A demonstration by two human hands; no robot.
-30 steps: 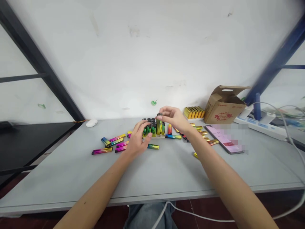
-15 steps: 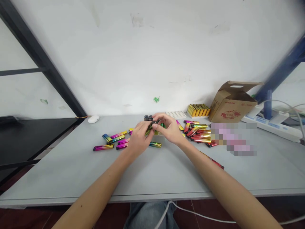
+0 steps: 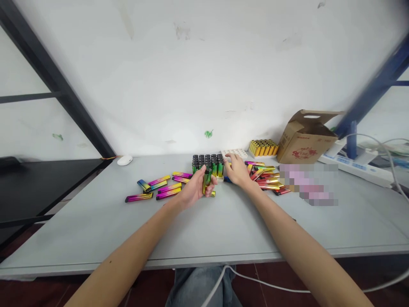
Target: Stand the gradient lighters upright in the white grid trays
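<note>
My left hand (image 3: 193, 187) is closed around a green-and-yellow lighter (image 3: 207, 181) with a black top, held upright in front of a block of standing lighters (image 3: 204, 158). These stand in close rows in a pale tray (image 3: 220, 179), partly hidden by the hand. My right hand (image 3: 238, 170) is just right of that block, fingers bent and apart, with nothing visible in them. Magenta-and-yellow lighters (image 3: 169, 190) lie loose to the left of my left hand. To the right of my right hand lies a pile of red, gold and green ones (image 3: 268, 179).
Behind my right hand is a white tray with holes (image 3: 234, 152). A rack of yellow lighters (image 3: 263, 148) stands beside an open cardboard box (image 3: 305, 145). A power strip (image 3: 358, 168) lies at the right, a white mouse-like object (image 3: 124, 160) at the back left.
My hands were together around a black-topped piece and are now apart. The right hand has moved right, off it; the left keeps the lighter upright. The standing block is now uncovered.
</note>
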